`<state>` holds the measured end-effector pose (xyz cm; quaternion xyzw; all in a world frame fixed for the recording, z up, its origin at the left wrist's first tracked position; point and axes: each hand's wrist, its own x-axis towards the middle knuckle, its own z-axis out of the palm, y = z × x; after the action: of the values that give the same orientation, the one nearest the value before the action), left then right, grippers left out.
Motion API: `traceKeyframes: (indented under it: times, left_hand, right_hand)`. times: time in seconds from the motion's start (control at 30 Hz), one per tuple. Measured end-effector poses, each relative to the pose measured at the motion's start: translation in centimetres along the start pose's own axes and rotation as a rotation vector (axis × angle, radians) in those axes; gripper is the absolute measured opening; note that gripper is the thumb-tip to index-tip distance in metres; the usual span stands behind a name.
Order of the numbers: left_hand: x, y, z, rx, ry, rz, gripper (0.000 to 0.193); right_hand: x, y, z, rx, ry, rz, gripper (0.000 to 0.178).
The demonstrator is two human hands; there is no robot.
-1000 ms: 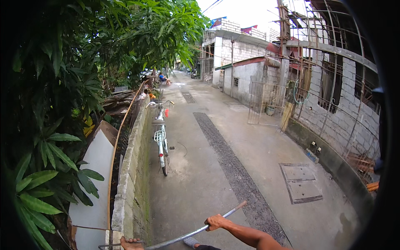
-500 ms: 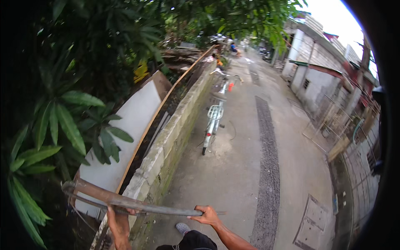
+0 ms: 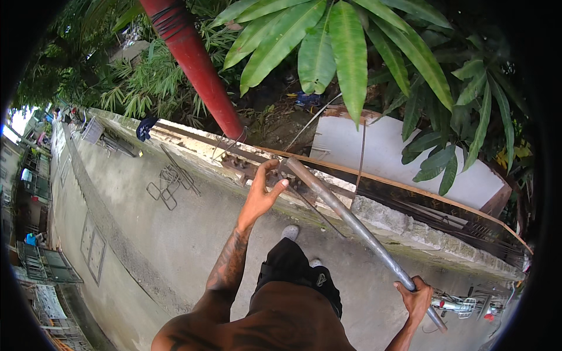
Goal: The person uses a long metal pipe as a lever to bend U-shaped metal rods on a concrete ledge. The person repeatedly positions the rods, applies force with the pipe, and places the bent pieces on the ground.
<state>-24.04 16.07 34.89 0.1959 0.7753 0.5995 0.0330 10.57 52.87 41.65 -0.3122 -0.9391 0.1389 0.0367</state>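
Observation:
My right hand (image 3: 416, 298) is wrapped round the lower part of a long grey metal pipe (image 3: 357, 225). The pipe slants up to the left, and its rusty upper end lies over the top of a low concrete wall (image 3: 398, 225). Beside that end is my left hand (image 3: 260, 196), its thumb and fingers apart with nothing plainly held between them. A thin dark metal rod (image 3: 319, 213) runs from near the pipe's upper end down over the wall's near side. Metal pegs (image 3: 234, 162) stand on a board along the wall top, close to my left fingers.
A red post (image 3: 199, 76) rises behind the wall, among leafy branches (image 3: 333, 47). Bent metal frames (image 3: 170, 184) lean or lie on the pavement at left. A white panel (image 3: 404, 149) rests beyond the wall. A pale bicycle (image 3: 459, 305) stands at the right.
My view has swung left to face the wall, with the pipe's rusty end now over the pegs' area. My left hand has let go of the pipe; the right still grips it.

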Motion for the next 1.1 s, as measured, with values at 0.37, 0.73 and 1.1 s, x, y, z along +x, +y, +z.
traceKeyframes:
  times: [0.37, 0.73, 1.1]
  left_hand:
    - [-0.3, -13.1, -7.6, 0.13, 0.238, -0.453, 0.043]
    - [3.9, -22.0, -10.2, 0.527, 0.124, -0.599, 0.058]
    - [4.9, -20.1, -13.1, -0.427, -0.013, -1.02, 0.048]
  right_hand:
    - [18.3, -7.8, -2.4, -0.294, -0.094, -0.33, 0.049]
    - [22.9, -6.5, -3.1, -0.296, -0.141, -0.346, 0.054]
    - [23.9, 27.4, 11.8, -0.586, -0.176, -0.43, 0.05]
